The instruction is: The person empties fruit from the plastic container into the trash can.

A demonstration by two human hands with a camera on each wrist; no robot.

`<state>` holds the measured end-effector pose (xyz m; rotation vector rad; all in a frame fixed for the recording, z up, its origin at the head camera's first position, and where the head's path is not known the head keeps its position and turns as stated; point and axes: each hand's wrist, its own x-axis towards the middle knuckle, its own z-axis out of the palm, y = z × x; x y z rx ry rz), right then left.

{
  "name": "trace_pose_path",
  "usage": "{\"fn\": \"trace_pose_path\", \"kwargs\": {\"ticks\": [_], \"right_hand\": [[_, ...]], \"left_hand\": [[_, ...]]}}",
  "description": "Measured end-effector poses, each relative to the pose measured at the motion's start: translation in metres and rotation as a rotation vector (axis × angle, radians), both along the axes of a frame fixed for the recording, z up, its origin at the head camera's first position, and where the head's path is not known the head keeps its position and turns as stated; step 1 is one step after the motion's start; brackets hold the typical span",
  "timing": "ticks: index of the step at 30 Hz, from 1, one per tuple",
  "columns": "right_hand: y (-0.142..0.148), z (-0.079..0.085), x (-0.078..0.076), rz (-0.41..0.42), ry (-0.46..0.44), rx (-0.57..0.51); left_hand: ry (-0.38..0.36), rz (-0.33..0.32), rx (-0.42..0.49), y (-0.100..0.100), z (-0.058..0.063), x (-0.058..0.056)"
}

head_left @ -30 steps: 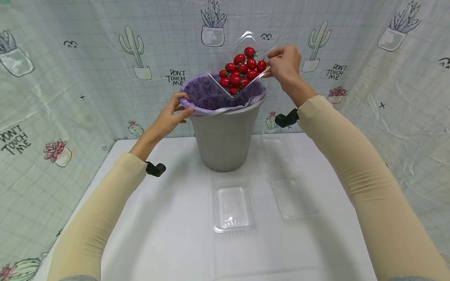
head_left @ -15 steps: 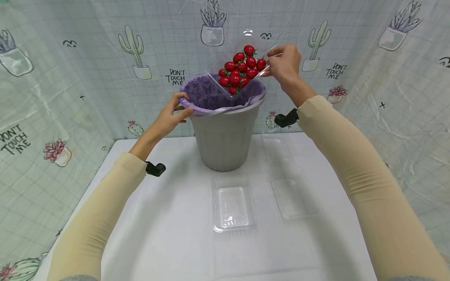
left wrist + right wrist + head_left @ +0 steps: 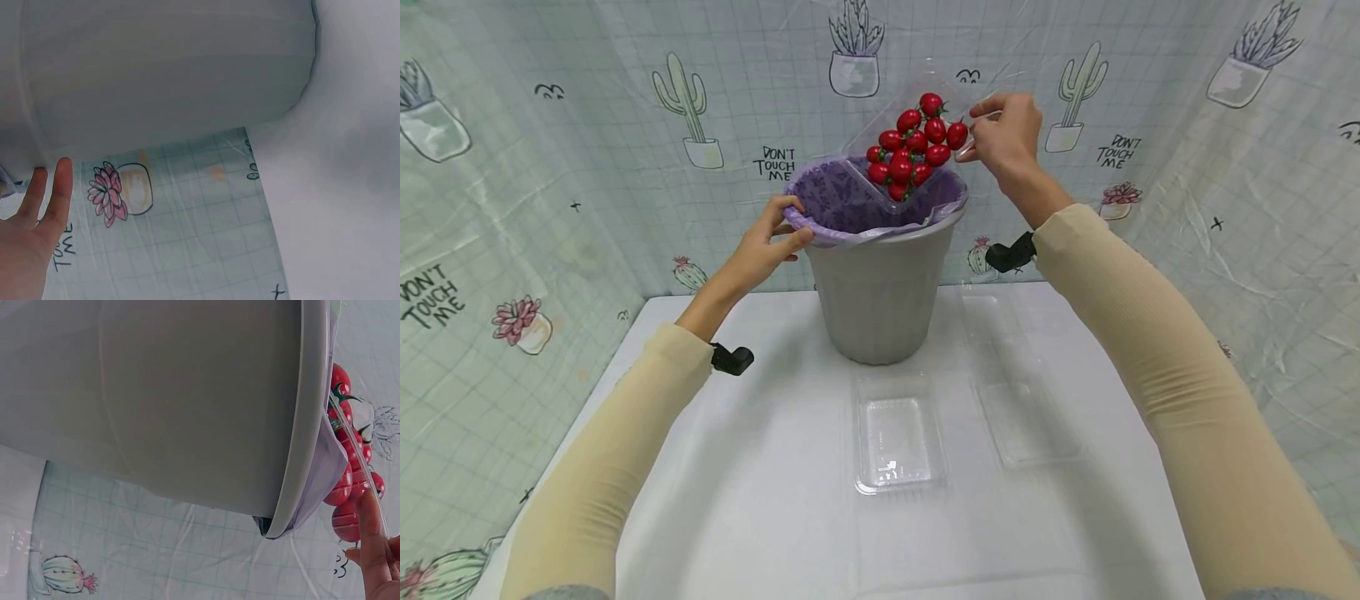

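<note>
A grey trash bin [image 3: 883, 292], lined with a purple patterned bag [image 3: 831, 196], stands at the back of the table. At its left rim my left hand [image 3: 763, 250] pinches the edge, thumb outside and a fingertip over the top. Two of its fingers [image 3: 61, 194] show against the outer wall in the left wrist view. Above the bin's mouth my right hand [image 3: 1011, 142] holds a clear plastic container [image 3: 859, 171] by its right edge. The container is tilted, one corner down. Red cherry tomatoes [image 3: 900, 167] with green stems lie bunched inside it.
In front of the bin, a clear plastic tray [image 3: 898, 442] lies on the white table [image 3: 760, 500]. More clear plastic packaging [image 3: 1030, 425] lies to its right, in the arm's shadow. A cactus-print sheet [image 3: 617, 167] hangs behind and at both sides.
The tilted container has shifted very slightly, its upper corner a little higher. The tomatoes stay in it, and both hands keep their holds.
</note>
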<state>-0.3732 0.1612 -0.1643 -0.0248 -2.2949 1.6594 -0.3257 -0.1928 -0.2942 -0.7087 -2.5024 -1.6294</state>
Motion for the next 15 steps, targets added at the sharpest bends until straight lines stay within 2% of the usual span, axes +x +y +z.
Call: {"fn": "trace_pose_path", "kwargs": {"ticks": [8, 15], "right_hand": [[-0.0008, 0.0014, 0.0006, -0.004, 0.001, -0.007], [-0.0001, 0.0004, 0.0002, -0.017, -0.002, 0.030]], "left_hand": [[-0.003, -0.006, -0.005, -0.0005, 0.0009, 0.0005], [-0.003, -0.002, -0.018, -0.0009, 0.0011, 0.0007]]}}
